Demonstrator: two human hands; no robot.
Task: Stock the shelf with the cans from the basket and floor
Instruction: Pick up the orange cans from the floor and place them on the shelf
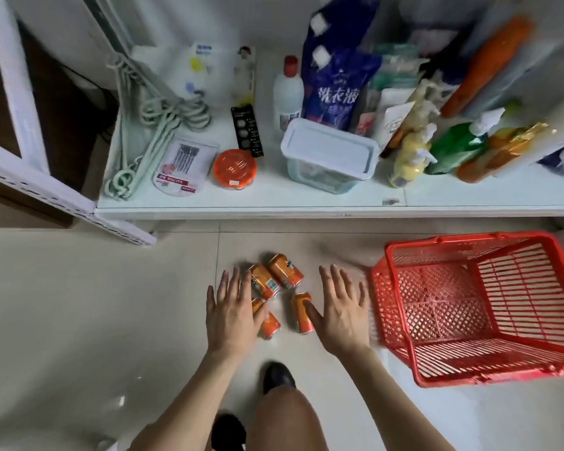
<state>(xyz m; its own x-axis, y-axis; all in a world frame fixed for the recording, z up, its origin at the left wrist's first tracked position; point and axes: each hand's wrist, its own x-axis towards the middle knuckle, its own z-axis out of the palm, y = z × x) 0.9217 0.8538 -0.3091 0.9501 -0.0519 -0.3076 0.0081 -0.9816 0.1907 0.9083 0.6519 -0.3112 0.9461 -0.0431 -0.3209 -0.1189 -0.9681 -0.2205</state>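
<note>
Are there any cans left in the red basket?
No, the basket lies tipped and empty, while four cans lie on the floor.

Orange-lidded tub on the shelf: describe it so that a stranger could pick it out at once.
Find the white shelf just above the floor. Near its front edge, between the flat clear packet on the left and the rectangular white-lidded box on the right, stands the orange-lidded tub. It alone is low, round and bright orange on top.

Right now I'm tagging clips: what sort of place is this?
Likely a small shop: white shelf of household goods, red plastic shopping basket on its side, orange drink cans on the tiled floor.
</note>
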